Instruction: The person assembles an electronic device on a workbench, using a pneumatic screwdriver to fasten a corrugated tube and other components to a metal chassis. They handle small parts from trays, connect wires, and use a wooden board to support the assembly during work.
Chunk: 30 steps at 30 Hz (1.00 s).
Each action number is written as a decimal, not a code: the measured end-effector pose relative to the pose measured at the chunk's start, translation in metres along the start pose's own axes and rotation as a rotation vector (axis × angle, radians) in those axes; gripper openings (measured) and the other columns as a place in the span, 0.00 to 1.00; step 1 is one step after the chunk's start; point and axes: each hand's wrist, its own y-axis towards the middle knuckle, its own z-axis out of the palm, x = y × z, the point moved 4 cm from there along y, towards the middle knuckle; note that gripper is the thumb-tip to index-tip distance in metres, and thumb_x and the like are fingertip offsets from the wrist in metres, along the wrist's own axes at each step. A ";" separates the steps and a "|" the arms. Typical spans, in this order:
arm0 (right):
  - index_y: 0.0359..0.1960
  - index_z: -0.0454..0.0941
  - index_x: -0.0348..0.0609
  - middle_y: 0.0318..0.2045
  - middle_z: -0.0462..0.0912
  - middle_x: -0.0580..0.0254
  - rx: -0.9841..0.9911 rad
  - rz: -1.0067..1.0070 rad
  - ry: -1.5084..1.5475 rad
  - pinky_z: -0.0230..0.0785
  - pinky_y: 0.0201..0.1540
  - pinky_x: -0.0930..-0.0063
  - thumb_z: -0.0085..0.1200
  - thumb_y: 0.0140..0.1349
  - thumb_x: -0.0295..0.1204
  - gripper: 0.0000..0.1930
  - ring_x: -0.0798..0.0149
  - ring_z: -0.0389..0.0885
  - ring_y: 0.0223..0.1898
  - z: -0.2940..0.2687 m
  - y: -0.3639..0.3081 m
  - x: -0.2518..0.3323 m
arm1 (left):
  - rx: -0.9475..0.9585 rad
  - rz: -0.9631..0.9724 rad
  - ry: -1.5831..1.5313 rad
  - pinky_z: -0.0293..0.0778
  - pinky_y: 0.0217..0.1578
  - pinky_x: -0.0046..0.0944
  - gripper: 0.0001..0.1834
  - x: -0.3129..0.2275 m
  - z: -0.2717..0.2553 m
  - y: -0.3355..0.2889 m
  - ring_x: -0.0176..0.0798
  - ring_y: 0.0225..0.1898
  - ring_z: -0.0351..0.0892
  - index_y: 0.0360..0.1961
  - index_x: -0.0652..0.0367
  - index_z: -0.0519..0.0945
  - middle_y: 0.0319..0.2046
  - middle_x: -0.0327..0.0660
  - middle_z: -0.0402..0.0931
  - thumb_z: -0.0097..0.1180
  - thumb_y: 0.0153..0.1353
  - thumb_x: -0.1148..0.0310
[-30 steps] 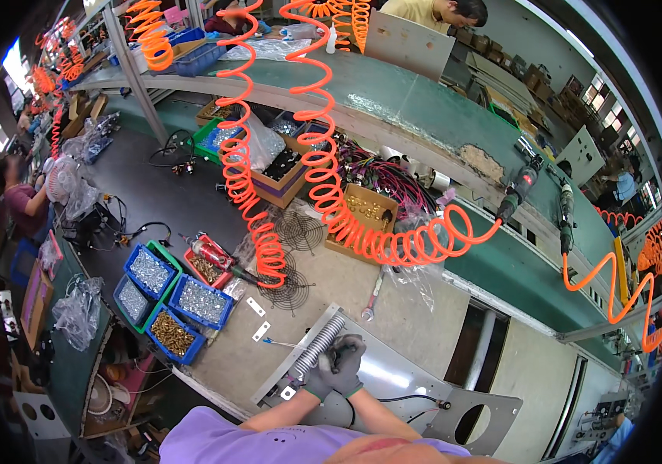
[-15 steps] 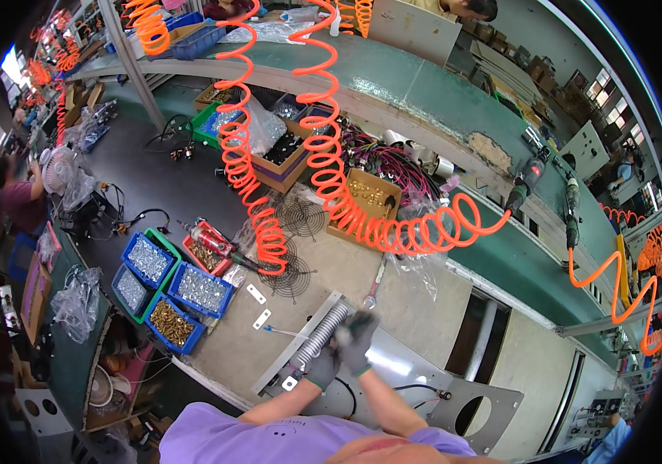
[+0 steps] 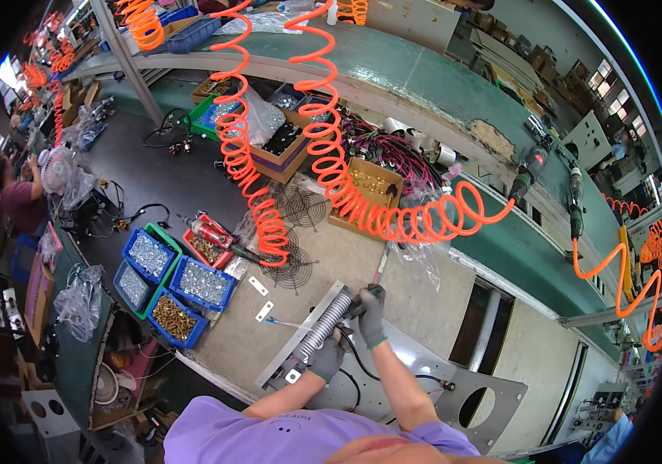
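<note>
Both my hands wear grey gloves. My left hand (image 3: pixel 325 359) is closed beside the lower end of a silvery ribbed coil (image 3: pixel 326 323), its fingertips at a black cable (image 3: pixel 359 360). My right hand (image 3: pixel 372 315) is closed at the coil's upper right, its fingers curled; what they hold, if anything, is hidden. The coil lies along a grey sheet-metal panel (image 3: pixel 423 363). The cable loops from between my hands to a fitting (image 3: pixel 447 386) on the panel. Beyond my right hand shows part of a wrench handle (image 3: pixel 382 264).
Blue bins (image 3: pixel 201 285) of small metal parts stand left, beside a red power screwdriver (image 3: pixel 213 233). Two white plates (image 3: pixel 264 311) lie near the coil. Orange coiled air hoses (image 3: pixel 416 224) hang across the bench. Black wire guards (image 3: pixel 288 267) and a cardboard box (image 3: pixel 365 193) lie beyond.
My hands have moved apart; the right has shifted slightly right and up to the wrench's near end. The black cable now arches up between my hands.
</note>
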 end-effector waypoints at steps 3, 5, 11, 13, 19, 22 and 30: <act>0.42 0.58 0.44 0.35 0.65 0.63 -0.071 -0.086 0.019 0.64 0.39 0.76 0.51 0.52 0.25 0.18 0.69 0.66 0.36 0.028 -0.017 0.026 | -0.012 0.027 0.031 0.71 0.33 0.36 0.14 -0.001 -0.006 0.004 0.37 0.30 0.73 0.51 0.59 0.68 0.37 0.44 0.75 0.44 0.65 0.68; 0.41 0.56 0.44 0.34 0.63 0.63 -0.073 -0.428 -0.145 0.63 0.40 0.76 0.54 0.47 0.22 0.22 0.69 0.65 0.36 0.051 -0.051 0.028 | -0.033 0.194 0.237 0.71 0.41 0.34 0.14 -0.002 -0.004 0.004 0.35 0.38 0.72 0.50 0.58 0.69 0.41 0.43 0.73 0.40 0.67 0.65; 0.46 0.55 0.44 0.34 0.65 0.63 -0.095 -0.293 -0.205 0.65 0.38 0.74 0.55 0.49 0.24 0.25 0.68 0.67 0.35 0.049 -0.047 0.030 | -0.039 0.438 0.953 0.70 0.46 0.32 0.14 -0.009 -0.006 0.001 0.32 0.44 0.71 0.49 0.58 0.70 0.43 0.40 0.72 0.38 0.68 0.64; 0.44 0.56 0.46 0.35 0.66 0.64 -0.085 0.002 0.112 0.66 0.36 0.77 0.51 0.52 0.21 0.20 0.70 0.68 0.34 0.015 -0.015 0.019 | 0.005 0.135 0.752 0.70 0.47 0.33 0.14 0.005 -0.023 0.007 0.33 0.46 0.71 0.50 0.59 0.68 0.44 0.40 0.72 0.40 0.67 0.66; 0.40 0.56 0.46 0.34 0.65 0.65 -0.040 -0.522 -0.296 0.65 0.37 0.76 0.49 0.51 0.21 0.18 0.70 0.67 0.35 0.061 -0.065 0.033 | -0.073 0.079 0.081 0.71 0.47 0.32 0.12 0.005 -0.012 0.007 0.31 0.45 0.71 0.50 0.58 0.69 0.42 0.37 0.72 0.44 0.65 0.70; 0.40 0.57 0.46 0.35 0.65 0.67 -0.025 -0.520 -0.269 0.64 0.36 0.75 0.51 0.52 0.23 0.17 0.72 0.66 0.34 0.059 -0.063 0.024 | -0.087 0.056 0.025 0.72 0.43 0.32 0.11 -0.017 0.018 -0.001 0.32 0.42 0.72 0.48 0.58 0.70 0.41 0.39 0.72 0.44 0.66 0.69; 0.45 0.58 0.45 0.34 0.66 0.67 -0.126 -0.315 -0.207 0.65 0.40 0.75 0.53 0.51 0.22 0.21 0.72 0.66 0.36 0.047 -0.046 0.032 | -0.097 0.142 0.294 0.70 0.37 0.40 0.07 0.018 -0.035 0.018 0.37 0.34 0.70 0.41 0.60 0.72 0.33 0.41 0.73 0.44 0.66 0.71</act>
